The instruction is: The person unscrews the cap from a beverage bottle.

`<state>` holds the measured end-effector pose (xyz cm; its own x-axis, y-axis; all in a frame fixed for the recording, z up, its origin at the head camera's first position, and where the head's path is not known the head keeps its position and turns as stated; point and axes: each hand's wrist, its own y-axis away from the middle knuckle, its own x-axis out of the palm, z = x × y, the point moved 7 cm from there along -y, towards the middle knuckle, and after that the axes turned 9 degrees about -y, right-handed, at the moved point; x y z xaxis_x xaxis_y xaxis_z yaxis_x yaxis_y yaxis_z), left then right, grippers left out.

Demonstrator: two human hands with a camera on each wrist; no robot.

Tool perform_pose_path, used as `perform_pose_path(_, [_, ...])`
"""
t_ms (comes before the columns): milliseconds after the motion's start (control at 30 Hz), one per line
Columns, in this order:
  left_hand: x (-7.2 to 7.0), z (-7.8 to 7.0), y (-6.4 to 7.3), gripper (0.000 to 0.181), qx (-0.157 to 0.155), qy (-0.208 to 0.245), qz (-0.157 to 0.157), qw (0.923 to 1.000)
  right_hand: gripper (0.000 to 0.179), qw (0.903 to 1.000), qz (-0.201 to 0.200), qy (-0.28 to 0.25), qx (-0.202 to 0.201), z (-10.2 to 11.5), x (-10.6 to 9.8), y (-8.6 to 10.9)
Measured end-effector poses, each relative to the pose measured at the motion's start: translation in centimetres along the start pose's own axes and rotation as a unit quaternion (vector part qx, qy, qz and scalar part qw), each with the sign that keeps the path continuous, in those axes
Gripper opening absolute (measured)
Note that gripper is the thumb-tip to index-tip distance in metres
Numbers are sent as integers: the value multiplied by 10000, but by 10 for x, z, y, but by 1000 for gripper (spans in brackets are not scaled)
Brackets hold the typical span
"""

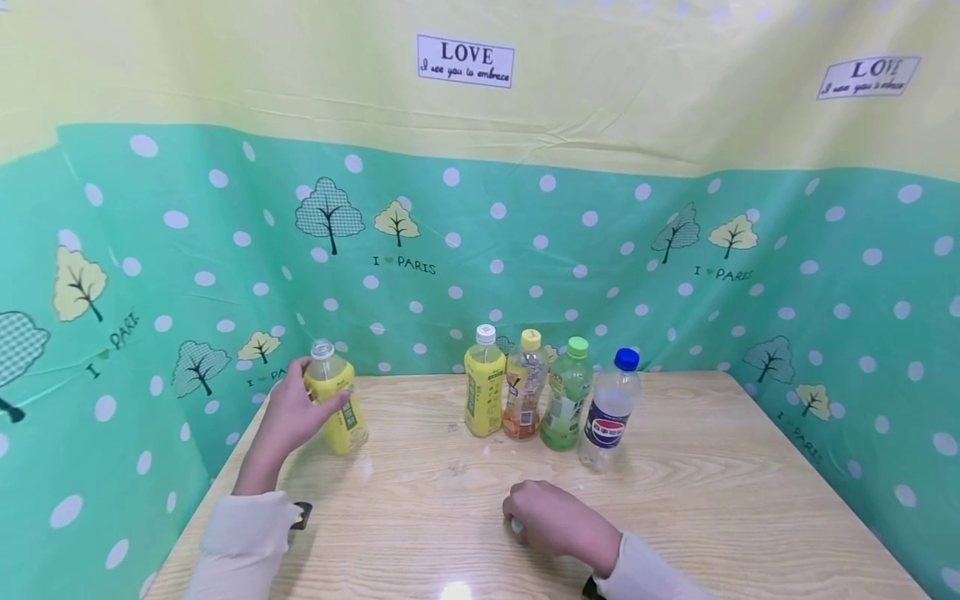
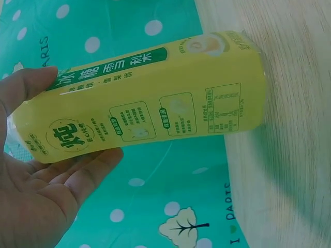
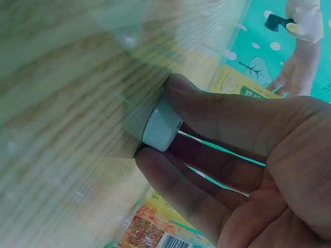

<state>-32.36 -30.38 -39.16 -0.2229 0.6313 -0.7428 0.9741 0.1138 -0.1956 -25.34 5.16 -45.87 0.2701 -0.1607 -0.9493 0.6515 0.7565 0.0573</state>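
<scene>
At the left of the table my left hand [image 1: 298, 410] grips a yellow-labelled drink bottle [image 1: 339, 408], its thumb on one side and fingers on the other. That bottle leans a little, and its neck [image 1: 322, 349] looks clear and uncapped. In the left wrist view the yellow label [image 2: 155, 103] faces the camera, with the base close to the tabletop. Near the front middle, my right hand [image 1: 555, 518] pinches a white bottle cap [image 3: 162, 126] between thumb and fingers. The cap's flat top is down at the wood surface.
Right of centre stand several bottles in a row: a yellow one with a white cap [image 1: 485, 383], a yellow-capped one [image 1: 524, 392], a green one [image 1: 567, 396] and a blue-capped Pepsi bottle [image 1: 609, 412]. A patterned curtain [image 1: 465, 233] borders the wooden table [image 1: 712, 483] behind and beside.
</scene>
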Motion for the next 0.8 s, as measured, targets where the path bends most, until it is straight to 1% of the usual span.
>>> perform_pose_path(100, [0,1,-1,98,46,5,14,10000,18,10000,-5,31,-31,1,0,1])
perform_pose_path(167, [0,0,-1,103,85,-17,-4,10000,20,10000,-40,23,-79,2,-1,2])
perform_pose_path(267, [-3,0,0,110,165,-94,-109,9998,22,9998,-107,18,-181,3,-2,2])
perform_pose_path(333, [-7,-2,1,115,225,-181,-292,9992,23,9997,-134,-13,-218,3,-2,3])
perform_pose_path(400, [-14,-5,3,117,291,-192,-539,9979,23,9997,-123,-46,-212,3,-3,3])
perform_pose_path(467, [-22,-10,5,117,361,-205,-861,9954,22,9998,-87,-73,-182,3,-3,4])
perform_pose_path(533, [-31,-19,9,114,467,-202,-1247,9909,21,9998,-67,-88,-142,1,-4,4])
perform_pose_path(600, [-38,-28,14,107,662,-219,-1733,9824,19,9999,-28,-132,-78,0,-5,4])
perform_pose_path(633, [-42,-33,16,103,792,-238,-1992,9765,19,9999,-20,-159,-60,-1,-5,4])
perform_pose_path(733, [-50,-47,23,92,1300,-278,-2717,9532,17,9997,-12,-235,-10,-2,-7,5])
perform_pose_path(800, [-53,-57,29,86,1703,-332,-3080,9354,15,9996,-25,-283,-1,-2,-9,5])
